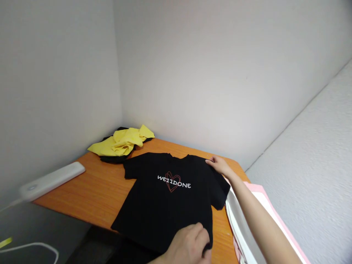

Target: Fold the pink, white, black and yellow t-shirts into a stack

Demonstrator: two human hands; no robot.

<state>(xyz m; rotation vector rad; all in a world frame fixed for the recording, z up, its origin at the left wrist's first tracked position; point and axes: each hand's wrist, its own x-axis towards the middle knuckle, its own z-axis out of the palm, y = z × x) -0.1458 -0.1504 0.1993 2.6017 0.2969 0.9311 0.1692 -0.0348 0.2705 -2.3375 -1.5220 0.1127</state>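
A black T-shirt [173,205] lies spread flat, front up, with its collar toward the wall. Across its chest is white "WE11DONE" lettering over a red heart outline. My left hand [189,240] is closed on the shirt's lower hem at the right corner, with fingers curled round the fabric. Up at the right shoulder seam, my right hand [218,165] pinches the cloth between thumb and fingers. The shirt's left lower corner reaches the table's front edge.
Under the shirt is an orange wooden table [90,187] set in a wall corner. Crumpled yellow cloth [123,141] rests on black cloth [112,159] at the back left. A white power strip-like bar [55,179] sits at the left edge. White and pink material [255,189] stands at the right.
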